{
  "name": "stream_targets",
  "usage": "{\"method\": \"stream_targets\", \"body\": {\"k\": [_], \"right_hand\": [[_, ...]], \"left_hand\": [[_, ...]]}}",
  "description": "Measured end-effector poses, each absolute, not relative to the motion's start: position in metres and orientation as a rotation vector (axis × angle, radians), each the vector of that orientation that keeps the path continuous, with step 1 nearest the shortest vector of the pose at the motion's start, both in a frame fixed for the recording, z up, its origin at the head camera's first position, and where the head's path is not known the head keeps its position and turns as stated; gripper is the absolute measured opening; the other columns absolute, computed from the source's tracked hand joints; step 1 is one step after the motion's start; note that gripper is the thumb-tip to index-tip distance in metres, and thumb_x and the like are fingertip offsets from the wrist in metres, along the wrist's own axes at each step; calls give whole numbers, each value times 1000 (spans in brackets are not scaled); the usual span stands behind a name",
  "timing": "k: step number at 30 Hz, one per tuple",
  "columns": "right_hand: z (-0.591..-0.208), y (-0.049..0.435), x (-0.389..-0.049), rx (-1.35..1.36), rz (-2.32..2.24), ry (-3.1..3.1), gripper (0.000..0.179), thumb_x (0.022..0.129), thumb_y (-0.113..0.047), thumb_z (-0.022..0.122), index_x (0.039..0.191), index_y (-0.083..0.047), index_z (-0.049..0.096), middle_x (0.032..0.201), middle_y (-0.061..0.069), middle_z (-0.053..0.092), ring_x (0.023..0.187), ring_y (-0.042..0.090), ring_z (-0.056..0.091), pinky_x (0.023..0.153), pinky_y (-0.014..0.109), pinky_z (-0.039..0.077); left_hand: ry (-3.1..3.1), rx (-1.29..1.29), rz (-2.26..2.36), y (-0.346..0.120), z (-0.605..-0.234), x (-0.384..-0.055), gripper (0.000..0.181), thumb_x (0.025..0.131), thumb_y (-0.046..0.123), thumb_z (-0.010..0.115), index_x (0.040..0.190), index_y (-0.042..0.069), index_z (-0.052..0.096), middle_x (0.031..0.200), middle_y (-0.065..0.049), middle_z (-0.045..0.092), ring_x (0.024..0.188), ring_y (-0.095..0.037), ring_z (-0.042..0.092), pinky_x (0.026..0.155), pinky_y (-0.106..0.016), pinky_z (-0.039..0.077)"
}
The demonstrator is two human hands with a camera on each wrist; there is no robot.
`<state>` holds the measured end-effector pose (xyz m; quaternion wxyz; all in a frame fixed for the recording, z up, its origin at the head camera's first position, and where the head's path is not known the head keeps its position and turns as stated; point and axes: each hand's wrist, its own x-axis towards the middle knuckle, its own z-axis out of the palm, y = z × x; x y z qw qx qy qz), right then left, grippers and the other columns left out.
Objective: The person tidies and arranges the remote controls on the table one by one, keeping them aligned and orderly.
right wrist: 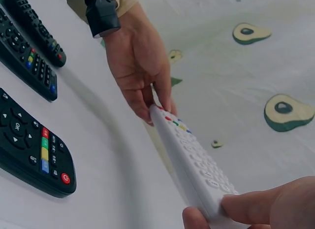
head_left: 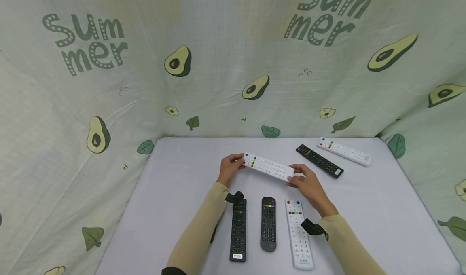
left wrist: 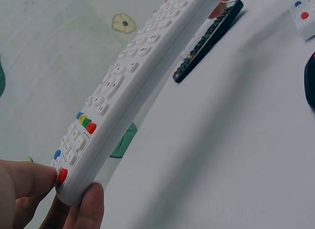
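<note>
A white remote control (head_left: 268, 167) with coloured buttons is held in the air between both hands, buttons facing up. My left hand (head_left: 229, 169) pinches its left end, by the red and blue buttons; in the left wrist view the thumb and fingers (left wrist: 91, 204) grip that end. At the opposite end, my right hand (head_left: 308, 185) pinches the plain end between thumb and fingers (right wrist: 251, 207). A gap shows between the remote and the white tabletop in both wrist views. Below the hands lie a dark rounded remote (head_left: 268, 226) and a white remote (head_left: 299, 234), side by side.
A long black remote (head_left: 238, 230) lies by the left forearm, whose sleeve mostly hides another dark remote (head_left: 213, 236). At the back right of the white table (head_left: 174, 166), a black remote (head_left: 319, 161) and a white remote (head_left: 344, 151) lie slanted. A printed curtain (head_left: 218, 105) stands behind.
</note>
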<state>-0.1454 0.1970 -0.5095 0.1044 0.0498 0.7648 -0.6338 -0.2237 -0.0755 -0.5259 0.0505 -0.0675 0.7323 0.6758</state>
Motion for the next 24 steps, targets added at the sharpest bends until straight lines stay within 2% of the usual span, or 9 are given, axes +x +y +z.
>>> {"method": "stream_targets", "body": {"k": [9,16,24], "right_hand": [[-509,215,-112,152,-1855,2260,53,104,0,61,153,6,41,139,25,48,106,14,69,90,27,62],[-510,227,-90,135,-1802,2251,57,104,-2,63,155,7,39,143,27,45,109,17,69,89,29,63],[-507,238,-69,148,-1821,2161,64,100,1,66,155,10,36,145,31,46,111,20,70,90,31,63]], "left_hand": [[2185,-112,2063,-57,-520,-208,22,101,-1,68,121,-6,74,123,-20,70,95,-18,70,91,-39,64],[2166,-32,2025,-45,-518,-201,21,101,2,68,120,-4,75,122,-16,71,95,-17,70,85,-31,64],[2164,47,1945,-29,-511,-193,22,101,3,68,121,-1,76,119,-13,72,91,-16,71,84,-28,63]]}}
